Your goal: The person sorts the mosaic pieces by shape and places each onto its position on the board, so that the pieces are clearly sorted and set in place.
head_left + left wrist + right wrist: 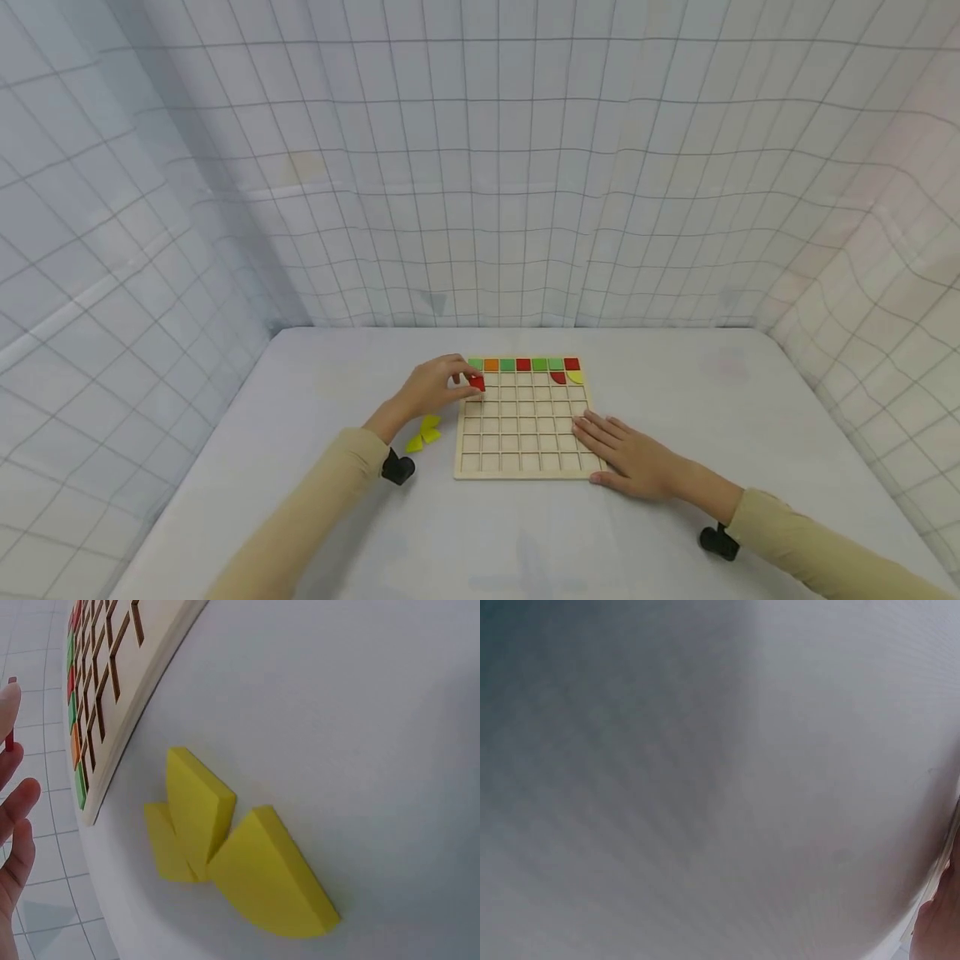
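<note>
A wooden grid board lies on the white table. My left hand pinches a red piece between thumb and fingers over the board's upper left cells; its full outline is partly hidden. In the left wrist view that red piece shows edge-on at the fingertips. My right hand rests with fingers extended on the lower right edge of the board. Coloured square tiles in green, orange and red line the far row. Below them at the right sit a red quarter-round piece and a yellow one.
Several loose yellow pieces lie on the table left of the board, close by my left wrist; one yellow quarter-round piece leans near the others. Gridded white cloth stands behind and at both sides of the table.
</note>
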